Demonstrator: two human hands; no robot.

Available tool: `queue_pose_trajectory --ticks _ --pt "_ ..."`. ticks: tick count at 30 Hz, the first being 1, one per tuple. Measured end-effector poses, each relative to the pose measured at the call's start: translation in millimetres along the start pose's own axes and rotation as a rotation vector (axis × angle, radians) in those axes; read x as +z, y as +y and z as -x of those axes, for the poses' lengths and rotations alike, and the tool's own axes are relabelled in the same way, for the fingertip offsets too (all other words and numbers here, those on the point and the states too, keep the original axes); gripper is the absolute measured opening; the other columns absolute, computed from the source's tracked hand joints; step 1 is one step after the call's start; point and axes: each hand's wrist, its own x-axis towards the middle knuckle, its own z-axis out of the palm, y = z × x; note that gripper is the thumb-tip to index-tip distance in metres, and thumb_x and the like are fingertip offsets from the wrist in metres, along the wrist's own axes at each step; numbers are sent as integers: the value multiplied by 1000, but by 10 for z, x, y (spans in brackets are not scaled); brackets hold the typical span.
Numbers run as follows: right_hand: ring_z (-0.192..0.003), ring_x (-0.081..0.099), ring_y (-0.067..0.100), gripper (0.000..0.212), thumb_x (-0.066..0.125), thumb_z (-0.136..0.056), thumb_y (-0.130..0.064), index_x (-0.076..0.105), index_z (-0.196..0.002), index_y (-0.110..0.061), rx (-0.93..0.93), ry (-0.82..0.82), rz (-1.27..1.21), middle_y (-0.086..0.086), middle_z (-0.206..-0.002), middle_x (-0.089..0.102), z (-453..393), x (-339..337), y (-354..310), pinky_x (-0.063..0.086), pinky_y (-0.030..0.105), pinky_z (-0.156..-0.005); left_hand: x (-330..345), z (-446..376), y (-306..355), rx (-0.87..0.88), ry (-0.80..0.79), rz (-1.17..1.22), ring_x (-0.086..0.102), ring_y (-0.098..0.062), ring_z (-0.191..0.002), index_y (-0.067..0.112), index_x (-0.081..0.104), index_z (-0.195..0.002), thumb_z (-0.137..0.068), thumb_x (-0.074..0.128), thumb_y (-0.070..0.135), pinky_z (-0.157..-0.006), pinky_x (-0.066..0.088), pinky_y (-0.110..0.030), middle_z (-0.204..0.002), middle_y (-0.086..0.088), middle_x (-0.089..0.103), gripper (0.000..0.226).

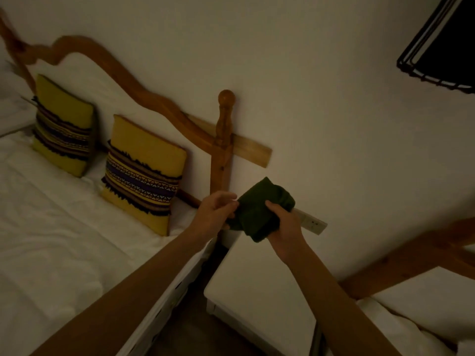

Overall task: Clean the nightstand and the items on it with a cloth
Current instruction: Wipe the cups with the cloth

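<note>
Nightstand [259,286] lies white below my hands, above it the dark green cloth [259,214], folded, long axis slanting up toward the wall, my right hand [285,227] gripping its lower end, left hand [216,211] pinching its left edge.

**Colours in a dim room**

A dark green cloth [259,209]. Two mustard-yellow cushions [144,173] at left, banded with purple, black and white triangle stripes and black fringe. White bedding [51,227], white nightstand [262,278], reddish-brown wooden headboard [144,98], black lampshade [447,39] far right.
</note>
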Motion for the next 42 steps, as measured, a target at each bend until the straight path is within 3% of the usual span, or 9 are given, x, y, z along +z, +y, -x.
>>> queue_pose_trajectory --ticks 3,7,12,17,22,27,30,35,42 --pt "-93 70 33 15 60 -97 -18 66 -107 -9 28 -25 -35 14 -102 73 -15 9 50 55 50 -88 42 16 -178 -139 -20 -7 69 -15 -82 14 68 -103 -100 56 21 -67 59 -24 -95 -5 71 14" --pt "-103 69 34 31 61 -94 -25 66 -120 -8 59 -80 -69 16 -114 72 -51 5 174 54 50 -97 182 11 -308 -388 -44 179 69 -26 -103 8 64 -120 -97 60 38 -93 57 -40 -113 -11 71 38" --pt "-91 77 25 38 71 -77 -26 70 -113 -15 54 -83 -38 10 -105 77 -75 9 458 62 33 -69 259 -1 -464 -512 -98 565 60 -33 -122 12 54 -132 -87 70 42 -108 46 -50 -131 -15 62 57" --pt "-113 69 32 47 67 -89 -24 62 -133 -6 -4 -197 193 16 -124 70 -87 -69 628 58 46 -93 268 -13 -695 -350 145 595 75 -24 -95 6 63 -123 -76 82 28 -81 61 -43 -108 -9 76 56" --pt "-105 72 13 49 81 -78 -20 62 -121 -34 156 -339 387 -6 -118 74 -185 -257 710 60 25 -77 62 102 -971 -266 135 467 76 -21 -88 22 78 -98 -69 89 34 -68 61 -31 -99 -6 78 33" --pt "-124 61 36 66 75 -82 -19 52 -144 -12 414 -609 351 15 -139 62 -265 -144 1002 54 48 -99 -226 201 -1342 -407 58 346 75 -17 -88 22 79 -92 -64 85 46 -69 59 -27 -95 -2 79 37" --pt "-116 66 38 51 73 -88 -11 58 -137 -8 464 -558 404 21 -131 65 -375 62 1285 60 40 -80 -443 193 -1579 -532 201 393 70 -14 -87 23 73 -94 -71 78 40 -67 56 -27 -88 2 77 29" --pt "-109 70 31 35 69 -93 -9 61 -128 -11 538 -436 649 19 -124 68 -638 540 1947 61 42 -87 -1015 136 -1985 -691 260 420 63 -10 -80 21 64 -90 -95 62 30 -48 54 -19 -90 0 67 10" --pt "-86 76 28 33 79 -82 -7 65 -112 -7 657 -340 778 17 -105 74 -981 1225 2934 62 35 -67 -2154 240 -2825 -774 311 -56 53 -28 -123 8 52 -134 -94 61 44 -101 43 -38 -137 -11 54 54"
